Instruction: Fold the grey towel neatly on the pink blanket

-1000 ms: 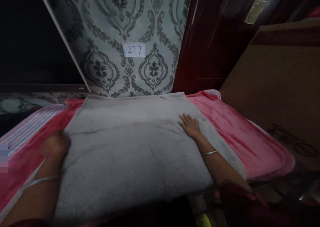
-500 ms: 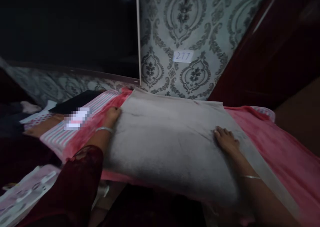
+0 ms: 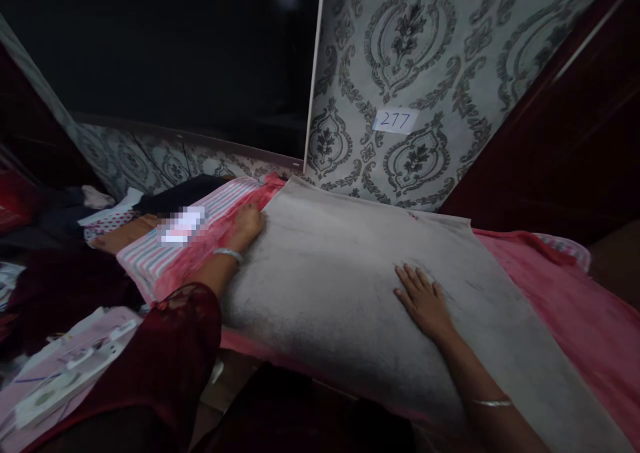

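A grey cloth (image 3: 330, 266) lies spread over a pink, plush-looking cloth (image 3: 545, 300), with faint creases near its middle. My left hand (image 3: 250, 225) is closed at the left border of the grey cloth, its fingers curled on that edge. Further right, my right hand (image 3: 423, 301) rests flat on the grey surface with the fingers spread. The near side of the grey cloth hangs down towards me in shadow.
Striped fabric (image 3: 150, 256) and a blurred-out bright item (image 3: 183, 226) lie on the left. A pink-and-white tray-like object (image 3: 75, 366) sits lower left. Behind stand a dark screen (image 3: 175, 53) and patterned wall (image 3: 380, 60) with a paper marked 277 (image 3: 396, 120).
My right hand has slid left across the grey cloth and its fingers have spread out flat. My left hand stays at the left edge. The view has shifted slightly left.
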### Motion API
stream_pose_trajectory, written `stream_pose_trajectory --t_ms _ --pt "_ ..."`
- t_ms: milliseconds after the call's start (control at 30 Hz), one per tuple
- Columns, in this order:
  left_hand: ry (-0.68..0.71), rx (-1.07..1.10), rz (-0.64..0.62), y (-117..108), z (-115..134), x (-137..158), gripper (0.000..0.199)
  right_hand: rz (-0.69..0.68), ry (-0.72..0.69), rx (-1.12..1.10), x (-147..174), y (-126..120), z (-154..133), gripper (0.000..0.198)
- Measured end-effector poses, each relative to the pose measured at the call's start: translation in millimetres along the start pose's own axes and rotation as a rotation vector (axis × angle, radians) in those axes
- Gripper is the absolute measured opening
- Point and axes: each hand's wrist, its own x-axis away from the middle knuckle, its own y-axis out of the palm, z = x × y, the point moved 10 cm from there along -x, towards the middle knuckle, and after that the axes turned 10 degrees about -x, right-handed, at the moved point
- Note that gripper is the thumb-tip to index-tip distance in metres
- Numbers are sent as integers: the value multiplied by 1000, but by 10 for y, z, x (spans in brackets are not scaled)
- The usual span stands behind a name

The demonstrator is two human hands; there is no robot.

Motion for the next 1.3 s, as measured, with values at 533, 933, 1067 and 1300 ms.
stream_pose_trajectory --t_ms 533,933,1067,1300 --pt "769 -128 -147 560 564 1859 69 -316 -831 -197 -508 187 -2693 62" --pt "757 -16 -154 481 548 1828 60 -240 -218 -73 -2132 340 -1692 56" --pt "729 45 -109 407 532 1834 50 -267 -135 -79 -2120 303 -1757 56" --pt "548 -19 128 180 172 1837 42 -308 -774 -202 -1041 254 -3103 58"
